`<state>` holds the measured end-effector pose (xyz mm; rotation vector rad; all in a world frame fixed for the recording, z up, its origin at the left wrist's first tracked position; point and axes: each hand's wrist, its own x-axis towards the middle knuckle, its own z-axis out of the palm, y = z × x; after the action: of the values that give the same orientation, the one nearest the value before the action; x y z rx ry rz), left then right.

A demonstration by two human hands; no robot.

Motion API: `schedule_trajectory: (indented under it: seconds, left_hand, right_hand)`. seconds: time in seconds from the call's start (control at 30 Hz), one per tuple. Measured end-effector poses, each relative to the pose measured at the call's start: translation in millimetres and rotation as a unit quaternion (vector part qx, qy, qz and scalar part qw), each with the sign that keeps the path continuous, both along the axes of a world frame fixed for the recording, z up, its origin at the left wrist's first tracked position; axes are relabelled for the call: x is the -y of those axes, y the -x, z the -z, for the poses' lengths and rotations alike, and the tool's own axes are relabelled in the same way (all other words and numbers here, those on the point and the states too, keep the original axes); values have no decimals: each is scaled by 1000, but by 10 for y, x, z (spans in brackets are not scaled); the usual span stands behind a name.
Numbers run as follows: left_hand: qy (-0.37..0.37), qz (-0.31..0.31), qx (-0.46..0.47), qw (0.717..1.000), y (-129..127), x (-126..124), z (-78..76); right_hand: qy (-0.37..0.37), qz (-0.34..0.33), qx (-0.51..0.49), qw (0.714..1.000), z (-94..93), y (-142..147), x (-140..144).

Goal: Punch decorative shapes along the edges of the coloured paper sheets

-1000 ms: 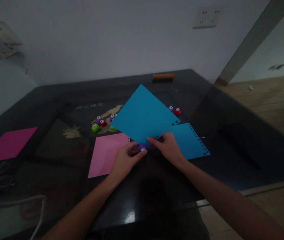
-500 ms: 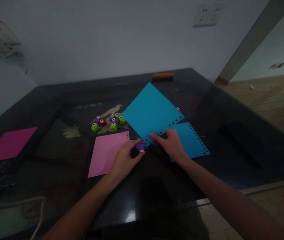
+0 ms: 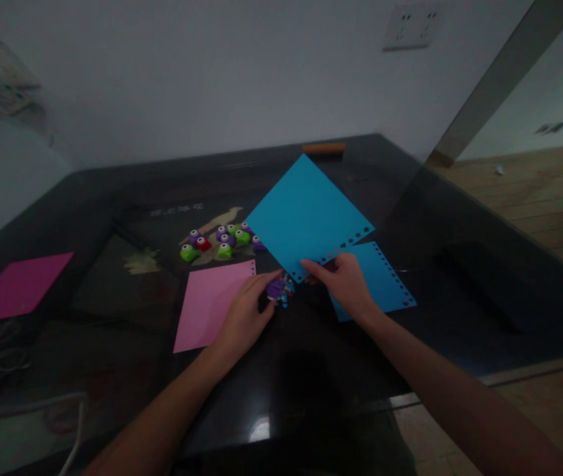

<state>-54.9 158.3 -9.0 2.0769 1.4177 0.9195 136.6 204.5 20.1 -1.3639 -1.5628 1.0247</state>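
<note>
Between the fingers of my left hand is a purple craft punch, low over the dark table. Small punched-out paper bits, mostly blue and pink, lie beside it. My right hand pinches the near edge of a blue sheet of paper, which is turned cornerwise. Shaped holes run along that sheet's lower right edge. The punch and the sheet's near corner are apart. Under my right hand lies a second blue sheet, holes along its right side. A pink sheet lies beneath my left hand.
Several green, purple and red punches with eye-like tops stand behind the pink sheet. A magenta sheet lies far left, near a white cable. An orange-brown roll rests at the table's back edge.
The blue sheet has come off the punch, moving right and slightly away. My left hand has drawn the punch a little left, and the paper bits are now uncovered.
</note>
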Motion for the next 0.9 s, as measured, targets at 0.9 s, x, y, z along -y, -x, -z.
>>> schedule_trajectory:
  seconds: [0.9]
  left_hand:
    - [92,-64,179,978,-70,8,-104]
  right_hand:
    - [6,28,-273,962,37,-208,-236]
